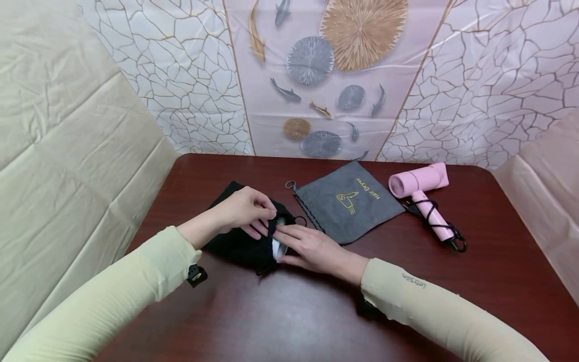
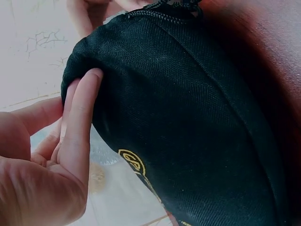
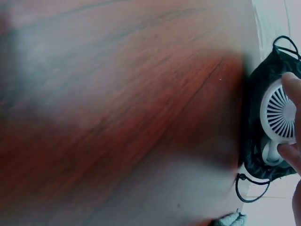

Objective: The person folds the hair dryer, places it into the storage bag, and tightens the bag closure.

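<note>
A black drawstring bag [image 1: 239, 249] lies on the table with its mouth toward the right. Inside the mouth shows the end of a white hair dryer [image 3: 277, 115], with a round slatted grille; the rest of it is hidden in the cloth. My left hand [image 1: 246, 208] pinches the bag's cloth near the mouth, one fingertip pressed on the outside in the left wrist view. At the opening, my right hand [image 1: 312, 249] holds the dryer's grille end between thumb and fingers.
Behind my right hand lies a flat grey drawstring pouch [image 1: 362, 211] printed "Hair Dryer". A pink hair dryer [image 1: 418, 181], its black cord wound round the handle, rests at the right. Patterned cloth [image 1: 312, 110] hangs behind the brown table [image 1: 280, 322].
</note>
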### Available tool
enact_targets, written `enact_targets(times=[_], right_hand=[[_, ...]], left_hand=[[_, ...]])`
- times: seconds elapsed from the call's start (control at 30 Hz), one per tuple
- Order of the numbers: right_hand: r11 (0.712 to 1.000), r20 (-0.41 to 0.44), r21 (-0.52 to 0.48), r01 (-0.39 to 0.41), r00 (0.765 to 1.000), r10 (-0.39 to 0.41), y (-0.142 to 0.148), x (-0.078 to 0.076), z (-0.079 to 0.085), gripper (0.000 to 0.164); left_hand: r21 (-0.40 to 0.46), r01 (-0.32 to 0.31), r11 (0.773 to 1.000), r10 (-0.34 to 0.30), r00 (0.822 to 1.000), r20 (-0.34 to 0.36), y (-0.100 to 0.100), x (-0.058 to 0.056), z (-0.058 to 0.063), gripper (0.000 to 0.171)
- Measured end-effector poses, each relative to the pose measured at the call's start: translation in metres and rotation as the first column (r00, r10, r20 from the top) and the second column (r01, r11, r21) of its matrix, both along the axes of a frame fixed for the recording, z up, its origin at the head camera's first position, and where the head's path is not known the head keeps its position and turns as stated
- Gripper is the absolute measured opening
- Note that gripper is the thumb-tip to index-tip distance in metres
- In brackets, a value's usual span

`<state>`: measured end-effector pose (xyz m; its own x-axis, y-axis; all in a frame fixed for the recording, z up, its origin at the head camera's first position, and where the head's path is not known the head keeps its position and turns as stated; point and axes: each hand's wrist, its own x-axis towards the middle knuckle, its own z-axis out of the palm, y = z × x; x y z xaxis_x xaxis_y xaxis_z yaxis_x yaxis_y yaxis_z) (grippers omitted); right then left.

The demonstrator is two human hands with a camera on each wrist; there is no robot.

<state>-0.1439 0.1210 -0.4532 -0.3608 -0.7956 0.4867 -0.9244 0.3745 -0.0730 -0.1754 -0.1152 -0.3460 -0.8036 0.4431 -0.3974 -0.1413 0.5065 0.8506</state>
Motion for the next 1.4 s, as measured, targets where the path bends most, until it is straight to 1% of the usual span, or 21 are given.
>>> enact_targets(times=[0.13,0.27,0.37,0.43,0.53,0.63,0.67,0.73,0.8,0.9,0.97,1.0,1.13,1.23,1.3,1.33,1.37,1.4], right_hand=[[1.000,0.026,0.016,-0.001,1.000,0.001,-0.009,-0.005,-0.001,0.041],[0.999,0.055,0.046,-0.011,0.998,0.008,-0.013,-0.009,-0.002,0.028],[0.998,0.086,0.062,-0.014,0.996,0.009,-0.011,-0.010,-0.001,0.027],[0.997,0.090,0.070,-0.018,0.996,0.011,-0.006,-0.009,0.000,0.033],[0.998,0.088,0.055,-0.026,0.996,0.021,0.008,-0.007,0.003,0.046],[1.000,0.083,0.021,-0.006,0.997,0.004,0.025,-0.011,0.009,0.052],[1.000,0.091,0.016,0.010,0.996,-0.012,0.030,-0.014,0.011,0.051],[0.998,0.125,0.025,0.053,0.991,-0.056,0.037,-0.022,0.017,0.048],[0.994,0.159,0.050,0.099,0.982,-0.106,0.041,-0.032,0.021,0.047],[0.981,0.241,0.121,0.152,0.954,-0.178,0.042,-0.044,0.025,0.048],[0.974,0.291,0.162,0.158,0.936,-0.200,0.041,-0.051,0.026,0.048],[0.970,0.317,0.186,0.156,0.925,-0.209,0.040,-0.055,0.026,0.047],[0.968,0.414,0.226,0.113,0.888,-0.200,0.037,-0.065,0.025,0.041],[0.964,0.457,0.251,0.091,0.866,-0.201,0.036,-0.071,0.024,0.039],[0.958,0.468,0.276,0.079,0.859,-0.206,0.034,-0.073,0.025,0.039],[0.955,0.468,0.288,0.071,0.860,-0.205,0.033,-0.074,0.025,0.039],[0.952,0.461,0.301,0.064,0.864,-0.204,0.032,-0.075,0.024,0.039],[0.949,0.454,0.311,0.057,0.868,-0.201,0.031,-0.077,0.024,0.039]], left_hand=[[0.008,0.017,1.000,-0.017,1.000,0.010,0.001,0.000,0.001,0.018],[-0.014,0.024,1.000,-0.023,1.000,0.017,0.000,0.000,0.000,0.018],[-0.041,0.039,0.998,-0.039,0.999,0.010,-0.003,0.002,-0.002,0.018],[-0.054,0.058,0.997,-0.058,0.998,-0.003,-0.004,0.003,-0.004,0.018],[-0.079,0.091,0.993,-0.095,0.994,-0.048,-0.004,0.006,-0.007,0.017],[-0.134,0.109,0.985,-0.126,0.984,-0.126,-0.002,0.010,-0.009,0.015],[-0.155,0.114,0.981,-0.138,0.977,-0.160,-0.001,0.012,-0.009,0.014],[-0.200,0.127,0.971,-0.173,0.957,-0.234,0.003,0.016,-0.010,0.012],[-0.240,0.142,0.960,-0.213,0.928,-0.304,0.007,0.020,-0.012,0.011],[-0.296,0.164,0.941,-0.278,0.874,-0.399,0.012,0.025,-0.017,0.009],[-0.332,0.163,0.929,-0.306,0.843,-0.442,0.014,0.029,-0.021,0.008],[-0.347,0.160,0.924,-0.318,0.825,-0.468,0.015,0.031,-0.022,0.008],[-0.381,0.137,0.914,-0.347,0.751,-0.561,0.014,0.043,-0.027,0.007],[-0.401,0.124,0.908,-0.371,0.684,-0.628,0.012,0.054,-0.030,0.010],[-0.421,0.115,0.900,-0.395,0.627,-0.672,0.010,0.062,-0.034,0.011],[-0.434,0.108,0.894,-0.409,0.592,-0.695,0.009,0.066,-0.036,0.011],[-0.448,0.099,0.888,-0.423,0.553,-0.717,0.008,0.070,-0.040,0.011],[-0.462,0.088,0.882,-0.439,0.507,-0.742,0.006,0.075,-0.043,0.011]])
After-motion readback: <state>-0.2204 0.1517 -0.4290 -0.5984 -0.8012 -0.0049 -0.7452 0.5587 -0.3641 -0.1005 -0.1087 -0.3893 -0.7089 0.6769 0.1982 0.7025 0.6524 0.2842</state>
